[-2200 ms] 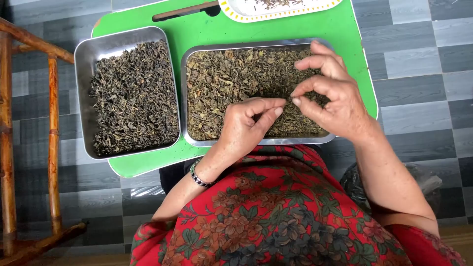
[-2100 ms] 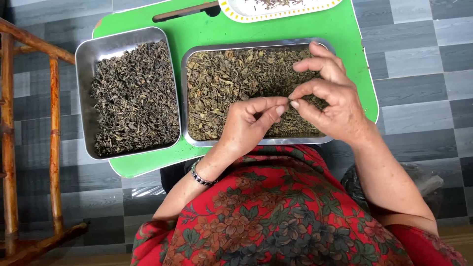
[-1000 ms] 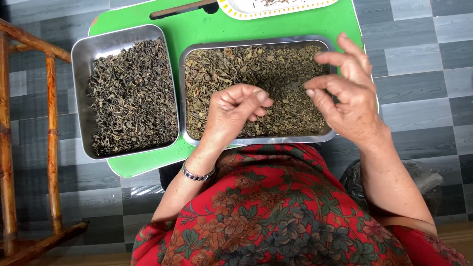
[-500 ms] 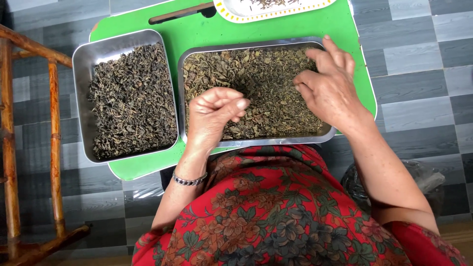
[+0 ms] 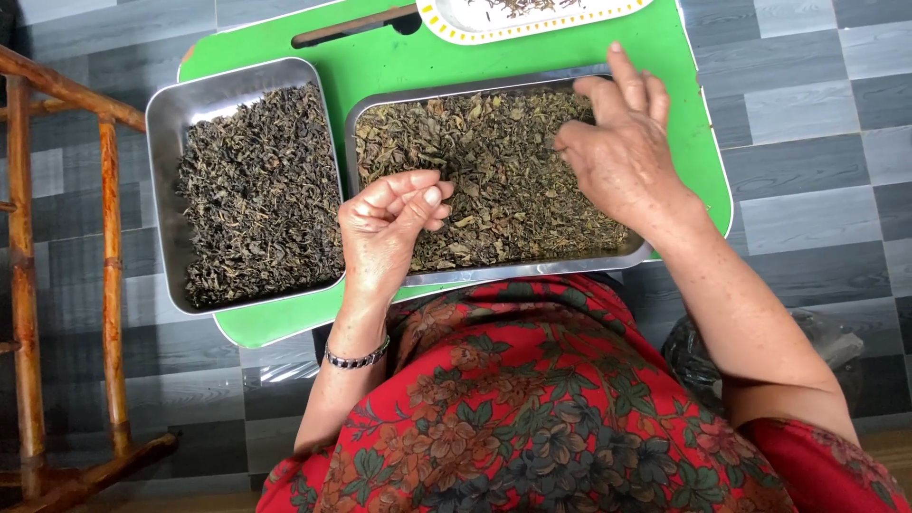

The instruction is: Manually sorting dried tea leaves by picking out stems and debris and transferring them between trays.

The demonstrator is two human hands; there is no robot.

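1. We see our left hand (image 5: pixel 391 220) held over the near left corner of the right-hand metal tray (image 5: pixel 494 277), its fingers curled in and the thumb pressed against the fingertips; whether a leaf sits in that pinch we cannot tell.
2. Our right hand (image 5: pixel 622 152) lies palm down on the dried leaves (image 5: pixel 494 180) at the far right end of the same tray, fingers loosely spread and touching the leaves, clamped on nothing that we can see.
3. The two hands are well apart, one at each end of that tray.
4. The leaves in this tray are olive green and brown and cover its whole floor.
5. Just beside it, to the left, stands a second metal tray (image 5: pixel 161 123) filled with darker leaves (image 5: pixel 256 199).
6. Both trays rest on a bright green desk (image 5: pixel 399 57).
7. At the far edge of the desk we see part of a white dish with a yellow rim (image 5: pixel 446 24), with a few leaves in it.
8. A beaded bracelet (image 5: pixel 356 358) circles our left wrist, and a red flowered garment (image 5: pixel 532 408) covers our lap.
9. A wooden frame (image 5: pixel 109 285) stands on the grey tiled floor (image 5: pixel 807 123) at the left.
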